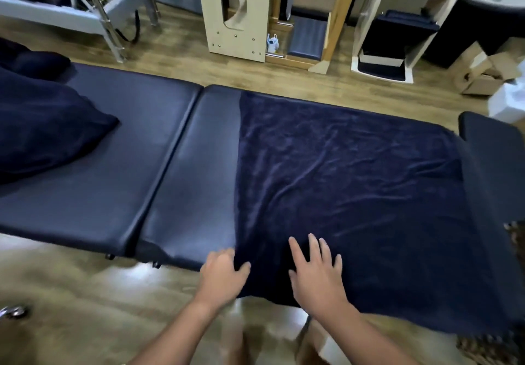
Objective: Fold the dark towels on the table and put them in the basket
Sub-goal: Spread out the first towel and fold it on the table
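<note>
A dark towel lies spread flat over the right section of the padded counter, wrinkled, its near edge hanging over the counter's near side. The right hand rests palm-down on the towel near that edge, fingers straight and spread, gripping nothing. The left hand sits at the towel's near-left corner, just left of the right hand's fingers; its fingers are curled at the towel's edge with the thumb lying on the cloth, apparently pinching the hem, though the grip is blurred. Well to the left of both hands, a heap of dark towels lies on the counter. A wicker basket shows at the lower right, beyond the right hand.
</note>
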A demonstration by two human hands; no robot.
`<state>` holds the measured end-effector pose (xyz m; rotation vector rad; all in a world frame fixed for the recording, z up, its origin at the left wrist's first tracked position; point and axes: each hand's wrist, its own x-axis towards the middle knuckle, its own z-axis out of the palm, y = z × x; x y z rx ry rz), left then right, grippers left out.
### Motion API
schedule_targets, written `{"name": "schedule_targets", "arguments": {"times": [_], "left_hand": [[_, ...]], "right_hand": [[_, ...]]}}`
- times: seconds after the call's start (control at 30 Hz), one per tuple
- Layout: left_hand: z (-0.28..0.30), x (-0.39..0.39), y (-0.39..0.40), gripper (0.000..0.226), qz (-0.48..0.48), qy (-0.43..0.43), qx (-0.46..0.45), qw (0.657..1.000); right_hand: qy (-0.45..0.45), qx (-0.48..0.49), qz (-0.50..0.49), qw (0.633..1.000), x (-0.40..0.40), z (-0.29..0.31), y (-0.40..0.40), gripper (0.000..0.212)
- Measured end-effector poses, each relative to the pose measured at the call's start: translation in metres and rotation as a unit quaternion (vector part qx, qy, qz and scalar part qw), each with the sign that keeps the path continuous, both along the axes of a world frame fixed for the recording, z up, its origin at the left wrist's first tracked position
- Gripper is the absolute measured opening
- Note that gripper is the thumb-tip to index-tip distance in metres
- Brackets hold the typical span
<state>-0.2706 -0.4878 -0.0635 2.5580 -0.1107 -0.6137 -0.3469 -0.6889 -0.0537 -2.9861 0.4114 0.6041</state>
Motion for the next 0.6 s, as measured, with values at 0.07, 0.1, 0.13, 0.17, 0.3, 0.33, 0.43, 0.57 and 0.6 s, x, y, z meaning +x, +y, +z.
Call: {"name": "schedule_targets", "arguments": {"times": [0.07, 0.1, 0.13, 0.17, 0.3, 0.33, 0.43, 0.57, 0.6], "left_hand": [[-0.005, -0.011, 0.014, 0.030, 0.055, 0.051, -0.140, 0.987], [-0.005, -0.016, 0.019, 0.029, 0.049, 0.083, -0.197, 0.976], [-0.008, -0.022, 0.024, 0.035, 0.024, 0.121, -0.245, 0.962], [-0.011, -0.027, 0.028, 0.045, -0.006, 0.157, -0.262, 0.952], [-0.022, -0.048, 0.036, 0.019, -0.007, 0.207, -0.292, 0.934], [-0.015, -0.050, 0.032, 0.006, 0.047, 0.221, -0.332, 0.916], [0.009, -0.044, 0.014, 0.018, 0.266, 0.285, -0.465, 0.795], [0.020, -0.018, -0.008, 0.015, 0.288, 0.243, -0.398, 0.836], [0.021, -0.012, -0.016, 0.013, 0.266, 0.228, -0.365, 0.863]], "right_hand": [[-0.002, -0.001, 0.002, 1.000, -0.014, -0.002, 0.011, 0.083], [-0.008, -0.001, 0.013, 1.000, -0.019, -0.001, 0.015, 0.082], [-0.010, -0.001, 0.031, 0.999, -0.023, -0.001, 0.018, 0.080], [0.003, 0.004, 0.046, 0.999, -0.027, -0.001, 0.020, 0.077], [0.007, 0.012, 0.064, 0.998, -0.028, 0.001, 0.029, 0.068], [0.010, 0.014, 0.061, 0.998, -0.025, 0.000, 0.030, 0.064], [-0.039, 0.037, 0.008, 0.998, -0.019, -0.001, 0.028, 0.051], [-0.084, 0.052, -0.017, 0.995, -0.013, 0.002, 0.020, 0.049], [-0.083, 0.052, -0.013, 0.995, -0.012, 0.001, 0.018, 0.050]]}}
